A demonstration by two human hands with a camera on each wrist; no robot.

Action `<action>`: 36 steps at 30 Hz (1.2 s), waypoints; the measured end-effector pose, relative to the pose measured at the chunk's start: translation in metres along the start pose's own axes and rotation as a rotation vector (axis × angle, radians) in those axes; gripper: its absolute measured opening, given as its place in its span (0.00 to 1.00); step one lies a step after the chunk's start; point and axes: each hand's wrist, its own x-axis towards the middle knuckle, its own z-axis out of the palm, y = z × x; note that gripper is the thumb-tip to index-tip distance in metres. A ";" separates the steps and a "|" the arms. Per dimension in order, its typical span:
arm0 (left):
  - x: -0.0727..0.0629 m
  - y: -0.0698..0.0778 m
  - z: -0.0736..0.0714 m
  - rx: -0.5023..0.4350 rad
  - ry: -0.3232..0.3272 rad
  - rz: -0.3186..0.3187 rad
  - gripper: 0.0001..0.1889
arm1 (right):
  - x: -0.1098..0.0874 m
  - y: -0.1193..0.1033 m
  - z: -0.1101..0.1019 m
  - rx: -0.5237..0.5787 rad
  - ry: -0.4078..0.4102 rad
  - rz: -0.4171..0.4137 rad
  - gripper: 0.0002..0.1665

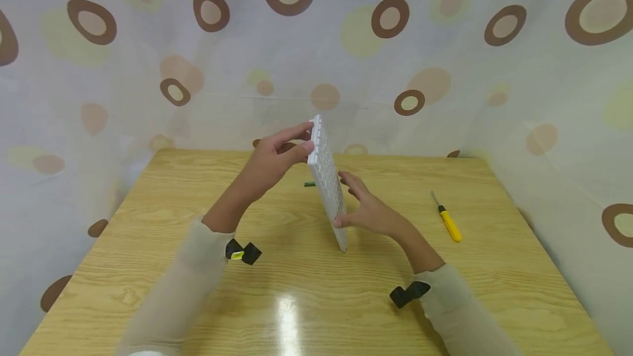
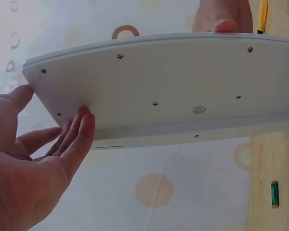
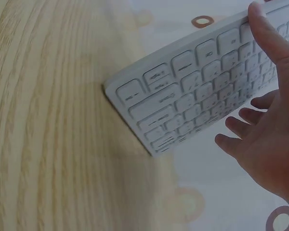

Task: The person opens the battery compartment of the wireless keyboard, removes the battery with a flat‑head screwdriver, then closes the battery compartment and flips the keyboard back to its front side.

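A white keyboard [image 1: 325, 172] stands on one short end on the table, tilted, its keys facing right. My left hand [image 1: 272, 161] pinches its raised end between thumb and fingers. The left wrist view shows the keyboard's plain underside [image 2: 149, 82] with several small screws and a ridge along one long edge. My right hand [image 1: 368, 207] is at the key side, lower down, with its thumb on the near long edge. In the right wrist view its fingers [image 3: 238, 127] are spread and apart from the keys. The keyboard's lower corner [image 3: 111, 89] meets the tabletop.
A yellow-handled screwdriver [image 1: 450, 225] lies on the wooden table [image 1: 163, 235] to the right. A small green battery [image 1: 309, 184] lies behind the keyboard, partly hidden by it. A patterned cloth [image 1: 237, 70] hangs behind and at both sides.
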 end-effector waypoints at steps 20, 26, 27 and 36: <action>-0.025 -0.015 -0.031 -0.175 0.014 -0.101 0.29 | 0.017 0.009 0.016 -0.077 -0.031 0.058 0.78; -0.037 -0.028 -0.036 -0.235 0.016 -0.147 0.29 | 0.016 0.005 0.016 -0.202 -0.024 0.074 0.80; -0.041 -0.033 -0.037 -0.240 0.017 -0.158 0.29 | 0.015 0.004 0.015 -0.227 -0.030 0.075 0.80; -0.069 -0.065 -0.042 -0.284 0.029 -0.275 0.29 | 0.000 0.001 0.008 -0.465 -0.077 0.131 0.79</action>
